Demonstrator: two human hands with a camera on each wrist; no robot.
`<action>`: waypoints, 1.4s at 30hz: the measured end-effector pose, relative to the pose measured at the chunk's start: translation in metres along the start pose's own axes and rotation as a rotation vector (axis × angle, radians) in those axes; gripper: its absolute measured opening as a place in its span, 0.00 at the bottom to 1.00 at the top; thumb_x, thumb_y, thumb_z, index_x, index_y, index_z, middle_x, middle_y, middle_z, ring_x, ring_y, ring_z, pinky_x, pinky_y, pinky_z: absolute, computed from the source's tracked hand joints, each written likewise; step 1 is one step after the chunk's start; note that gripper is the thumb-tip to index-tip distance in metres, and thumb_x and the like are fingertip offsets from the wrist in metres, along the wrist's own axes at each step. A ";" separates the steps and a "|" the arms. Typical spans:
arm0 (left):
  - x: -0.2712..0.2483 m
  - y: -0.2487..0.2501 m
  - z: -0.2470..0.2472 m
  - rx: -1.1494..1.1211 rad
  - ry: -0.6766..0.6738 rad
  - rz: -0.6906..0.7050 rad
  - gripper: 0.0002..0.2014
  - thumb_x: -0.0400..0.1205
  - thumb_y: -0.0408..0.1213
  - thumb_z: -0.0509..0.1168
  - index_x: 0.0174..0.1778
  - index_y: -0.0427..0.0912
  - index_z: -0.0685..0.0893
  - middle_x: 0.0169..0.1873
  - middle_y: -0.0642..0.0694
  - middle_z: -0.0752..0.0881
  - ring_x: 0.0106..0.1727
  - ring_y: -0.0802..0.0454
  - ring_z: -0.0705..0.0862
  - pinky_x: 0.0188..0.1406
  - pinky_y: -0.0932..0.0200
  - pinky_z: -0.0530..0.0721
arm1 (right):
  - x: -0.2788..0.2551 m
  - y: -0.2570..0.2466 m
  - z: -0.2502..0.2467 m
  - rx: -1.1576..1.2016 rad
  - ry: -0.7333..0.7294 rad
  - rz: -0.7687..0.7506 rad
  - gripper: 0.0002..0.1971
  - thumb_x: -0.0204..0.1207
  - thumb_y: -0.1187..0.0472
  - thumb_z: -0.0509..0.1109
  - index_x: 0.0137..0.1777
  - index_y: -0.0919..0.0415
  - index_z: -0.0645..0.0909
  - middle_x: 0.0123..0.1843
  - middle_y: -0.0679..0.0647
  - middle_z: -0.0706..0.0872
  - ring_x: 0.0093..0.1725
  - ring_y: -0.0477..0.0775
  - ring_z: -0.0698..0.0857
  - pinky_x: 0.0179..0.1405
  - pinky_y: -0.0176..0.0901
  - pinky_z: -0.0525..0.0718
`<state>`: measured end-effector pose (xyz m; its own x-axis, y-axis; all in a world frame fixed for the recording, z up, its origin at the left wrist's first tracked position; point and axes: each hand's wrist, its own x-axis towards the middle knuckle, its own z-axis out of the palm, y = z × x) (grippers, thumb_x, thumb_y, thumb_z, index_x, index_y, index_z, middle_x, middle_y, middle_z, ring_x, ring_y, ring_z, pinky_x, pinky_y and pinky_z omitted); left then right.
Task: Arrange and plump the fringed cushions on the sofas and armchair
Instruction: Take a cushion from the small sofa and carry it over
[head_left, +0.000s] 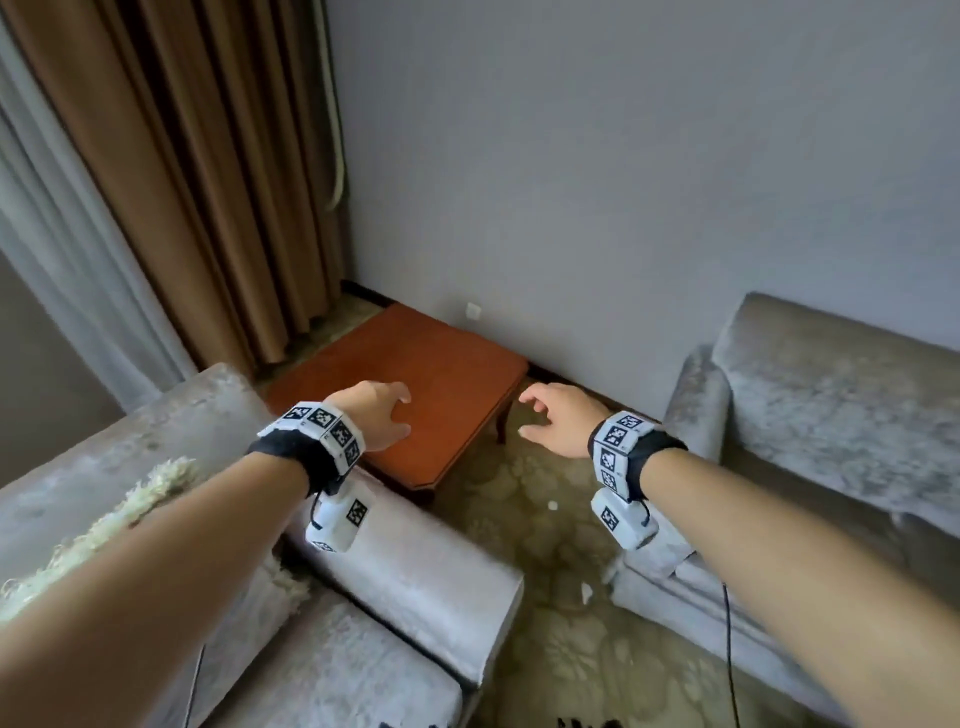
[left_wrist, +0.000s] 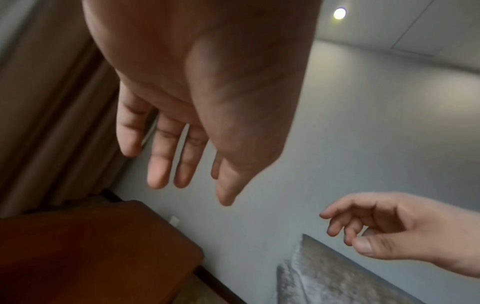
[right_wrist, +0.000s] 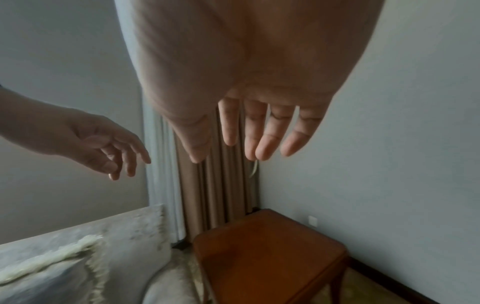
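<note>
Left hand (head_left: 376, 415) and right hand (head_left: 558, 418): fingers loose, spread, grasping nothing, held in the air above the wooden side table (head_left: 447, 410); fringed cushion (right_wrist: 49, 275): below and behind the left fingers, leaning on the left sofa (head_left: 400, 571), untouched. Handling, judged: light, soft, yielding; take by opposite side edges, clear of the delicate fringe.

Black wristbands (head_left: 291, 452) with white marker-tagged camera blocks (head_left: 340, 514), thin cables.

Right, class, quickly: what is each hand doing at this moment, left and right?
Left hand: open, fingers relaxed, holding nothing, above the wooden table.
Right hand: open, fingers loosely curled, holding nothing.
</note>
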<state>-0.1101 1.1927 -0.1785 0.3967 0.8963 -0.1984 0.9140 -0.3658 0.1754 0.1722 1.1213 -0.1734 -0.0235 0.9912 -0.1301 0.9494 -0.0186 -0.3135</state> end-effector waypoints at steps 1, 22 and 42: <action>0.012 0.028 -0.001 0.011 0.004 0.037 0.23 0.80 0.54 0.65 0.71 0.58 0.73 0.58 0.52 0.83 0.56 0.49 0.84 0.55 0.48 0.86 | -0.010 0.026 -0.010 -0.001 0.011 0.030 0.24 0.74 0.44 0.73 0.70 0.45 0.75 0.61 0.45 0.81 0.52 0.46 0.80 0.55 0.49 0.84; 0.253 0.492 0.037 0.181 -0.110 0.671 0.24 0.79 0.50 0.66 0.72 0.53 0.74 0.61 0.47 0.82 0.62 0.46 0.81 0.62 0.47 0.81 | -0.123 0.447 -0.102 0.102 0.139 0.601 0.27 0.78 0.44 0.70 0.75 0.51 0.72 0.70 0.54 0.79 0.66 0.56 0.80 0.60 0.46 0.77; 0.246 1.025 0.133 0.289 -0.225 1.429 0.24 0.81 0.52 0.66 0.72 0.54 0.73 0.63 0.47 0.81 0.60 0.45 0.82 0.59 0.46 0.83 | -0.421 0.723 -0.174 0.245 0.411 1.391 0.27 0.78 0.42 0.69 0.74 0.48 0.71 0.67 0.53 0.80 0.61 0.55 0.81 0.57 0.50 0.82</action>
<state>0.9355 1.0052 -0.1761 0.9358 -0.3071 -0.1733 -0.2813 -0.9465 0.1582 0.9233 0.7129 -0.1820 0.9729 0.1230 -0.1959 0.0562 -0.9472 -0.3157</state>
